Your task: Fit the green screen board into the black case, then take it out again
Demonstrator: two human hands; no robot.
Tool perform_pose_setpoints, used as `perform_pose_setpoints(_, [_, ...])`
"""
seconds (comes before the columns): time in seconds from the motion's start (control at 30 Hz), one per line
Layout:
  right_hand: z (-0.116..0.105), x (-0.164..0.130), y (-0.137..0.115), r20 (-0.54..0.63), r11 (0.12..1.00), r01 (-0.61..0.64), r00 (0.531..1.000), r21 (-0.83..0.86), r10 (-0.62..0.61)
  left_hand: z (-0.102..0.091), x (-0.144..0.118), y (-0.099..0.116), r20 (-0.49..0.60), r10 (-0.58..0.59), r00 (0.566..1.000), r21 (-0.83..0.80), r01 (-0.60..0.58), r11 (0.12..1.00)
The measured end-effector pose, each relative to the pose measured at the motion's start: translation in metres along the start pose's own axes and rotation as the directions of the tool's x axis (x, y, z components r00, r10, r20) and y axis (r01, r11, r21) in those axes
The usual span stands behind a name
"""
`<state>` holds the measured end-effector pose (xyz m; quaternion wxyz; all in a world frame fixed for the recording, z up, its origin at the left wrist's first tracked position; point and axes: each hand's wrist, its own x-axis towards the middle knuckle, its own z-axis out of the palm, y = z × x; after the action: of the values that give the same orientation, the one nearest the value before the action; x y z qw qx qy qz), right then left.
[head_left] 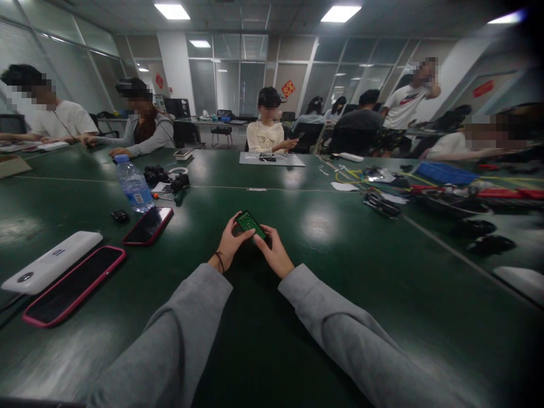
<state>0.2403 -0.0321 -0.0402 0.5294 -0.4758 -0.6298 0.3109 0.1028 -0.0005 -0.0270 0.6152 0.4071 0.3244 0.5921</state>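
I see a long dark green table (323, 283) in an open office, with people seated along its far edge. Just above it, my left hand (229, 245) and right hand (275, 254) meet around a small green circuit board (250, 224); the fingers of both pinch it at its ends, and it sits tilted between them, at the fingertips. Left of my left hand lies a red-cased phone (148, 225), beyond it a water bottle (134, 185). Farther left rest a pink-cased phone (75, 285) and a white power bank (51, 262). Well to the right, tools and cables (382, 204) lie scattered. Nothing blocks either hand.
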Motion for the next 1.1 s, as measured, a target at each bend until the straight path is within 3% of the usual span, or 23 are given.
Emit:
perform_pose_setpoints(0.13, [-0.001, 0.005, 0.010, 0.013, 0.988, -0.064, 0.998, 0.143, 0.063, 0.000, -0.002, 0.001, 0.063, 0.015, 0.998, -0.003, -0.015, 1.000])
perform_pose_setpoints(0.53, [-0.001, 0.002, 0.006, 0.003, 0.991, -0.009, 1.000, 0.132, 0.009, 0.004, -0.006, 0.005, 0.067, -0.019, 0.998, -0.045, 0.022, 0.999])
perform_pose_setpoints(0.67, [-0.002, 0.001, 0.004, -0.071, 0.998, 0.061, 0.996, 0.016, -0.060, 0.003, -0.006, 0.000, 0.095, -0.049, 0.994, -0.068, 0.055, 0.996])
perform_pose_setpoints(0.77, [-0.006, 0.000, -0.002, -0.211, 0.971, 0.134, 0.962, -0.200, -0.176, 0.004, -0.005, -0.004, 0.077, -0.128, 0.989, -0.070, 0.134, 0.989])
perform_pose_setpoints(0.83, [-0.006, -0.002, -0.007, -0.230, 0.926, 0.166, 0.940, -0.338, -0.253, 0.007, -0.006, -0.004, 0.075, -0.191, 0.979, -0.094, 0.198, 0.976])
perform_pose_setpoints(0.87, [-0.005, -0.004, -0.010, -0.183, 0.898, 0.202, 0.939, -0.392, -0.291, 0.008, -0.007, -0.003, 0.080, -0.216, 0.973, -0.113, 0.224, 0.968])
perform_pose_setpoints(0.93, [-0.001, -0.008, -0.017, 0.016, 0.824, 0.321, 0.935, -0.466, -0.355, 0.009, -0.009, 0.000, 0.101, -0.263, 0.960, -0.155, 0.276, 0.949])
perform_pose_setpoints(1.0, [0.003, -0.012, -0.023, 0.232, 0.745, 0.451, 0.892, -0.492, -0.387, 0.008, -0.011, 0.006, 0.112, -0.353, 0.929, -0.192, 0.368, 0.910])
perform_pose_setpoints(1.1, [0.006, -0.018, -0.032, 0.355, 0.686, 0.540, 0.840, -0.488, -0.409, 0.003, -0.012, 0.013, 0.158, -0.404, 0.901, -0.257, 0.433, 0.864])
